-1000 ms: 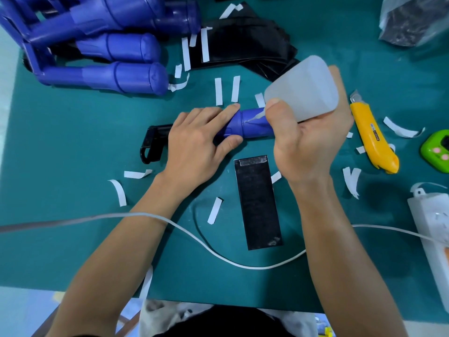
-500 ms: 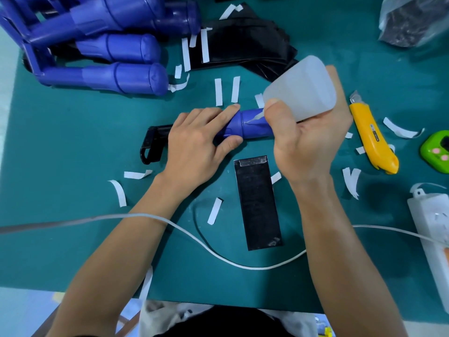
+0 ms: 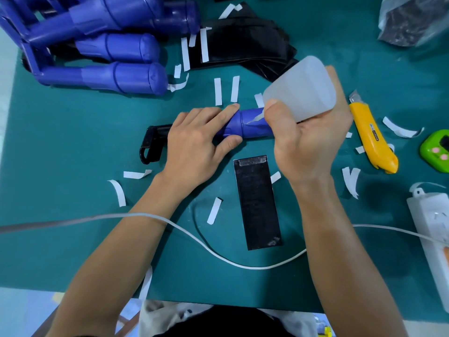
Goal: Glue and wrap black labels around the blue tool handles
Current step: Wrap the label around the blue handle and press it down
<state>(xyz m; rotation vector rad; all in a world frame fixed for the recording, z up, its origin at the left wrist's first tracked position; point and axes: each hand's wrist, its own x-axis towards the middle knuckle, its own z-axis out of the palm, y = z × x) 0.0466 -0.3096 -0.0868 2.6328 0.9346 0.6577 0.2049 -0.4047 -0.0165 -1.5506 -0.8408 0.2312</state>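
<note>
- A heap of spare blue handles lies at the far left corner of the green mat.
- Curled white paper strips are scattered across the mat.
- The left hand lies over the blue tool handle. Its fingers are together across the top and the thumb presses the near side, so the handle is clamped between them.
- This handle lies on its side at the middle of the mat, and the tool's black end sticks out to the left of the hand.
- A white cable loops over the left forearm and across the near part of the mat.
- One black label lies flat just near of the handle, apart from it, with a greyish band along its far edge.
- More black labels are stacked at the far side.
- The right hand is wrapped round a translucent glue bottle, thumb and fingers curled on its body. The bottle is tipped, and its nozzle touches the handle's right half.
- A yellow utility knife lies just right of that hand. Its small sticker has print too small to read.
- A green gadget, a white power strip and a plastic bag sit along the right edge.
</note>
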